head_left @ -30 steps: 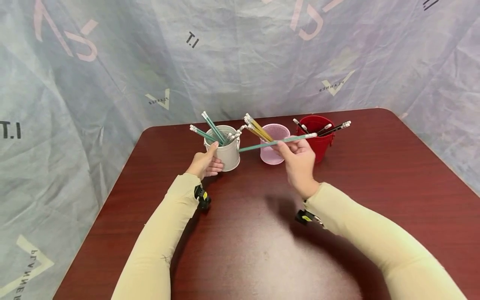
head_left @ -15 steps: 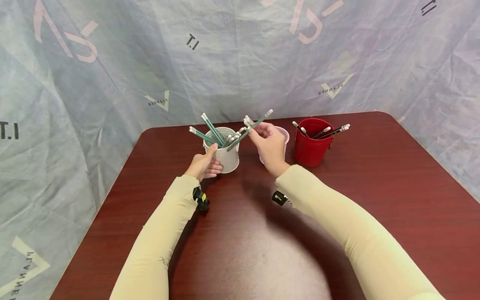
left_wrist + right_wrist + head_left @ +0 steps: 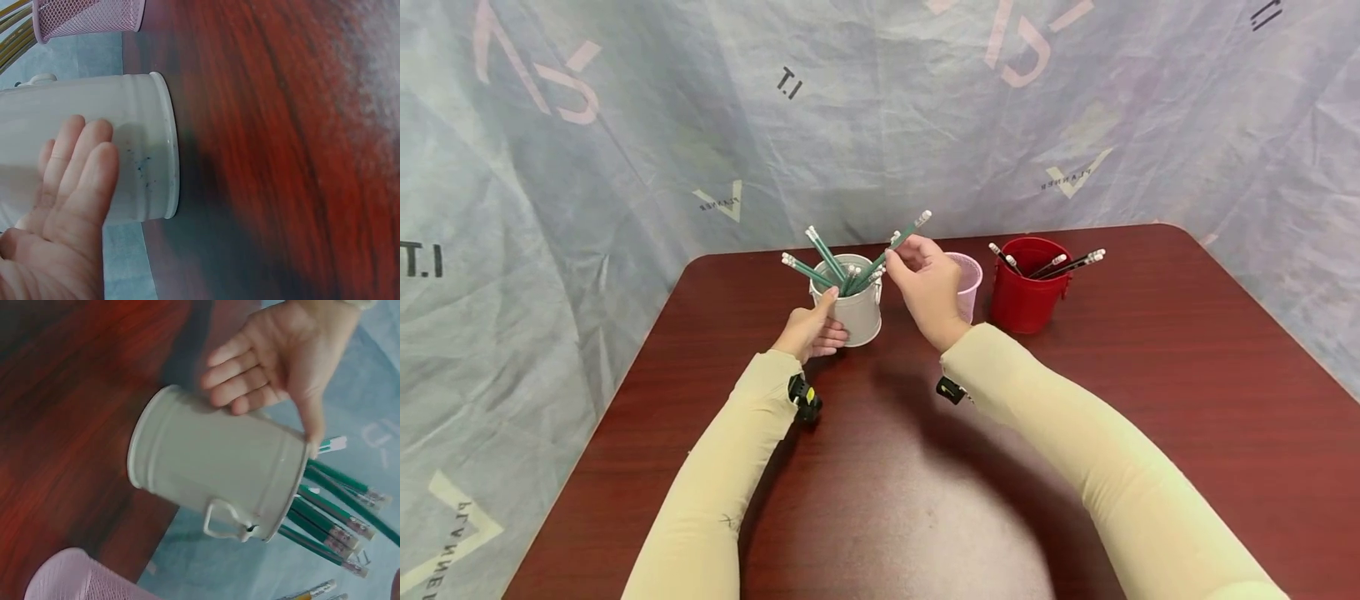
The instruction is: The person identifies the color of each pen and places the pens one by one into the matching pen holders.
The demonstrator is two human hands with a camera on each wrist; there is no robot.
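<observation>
A white metal bucket (image 3: 859, 321) holds several green pencils (image 3: 824, 252), eraser ends up. My left hand (image 3: 808, 332) rests on its left side, thumb at the rim. In the left wrist view its fingers (image 3: 75, 156) lie nearly straight along the bucket wall. My right hand (image 3: 931, 292) pinches a green pencil (image 3: 912, 227) near its eraser end. The pencil slants down to the left, its lower end among the others inside the bucket. Only a bit of the right hand shows at the right wrist view's edge.
A pink mesh cup (image 3: 968, 279) stands right of the bucket, partly behind my right hand; yellow pencils (image 3: 15, 44) in it show in the left wrist view. Further right, a red bucket (image 3: 1028, 304) holds several black pencils (image 3: 1078, 260). All stand on a reddish-brown table (image 3: 880, 467) before a fabric backdrop.
My right hand has moved left from the pink cup with the green pencil, tilting it more upright and bringing its lower end into the white bucket. The left hand has stayed at the bucket.
</observation>
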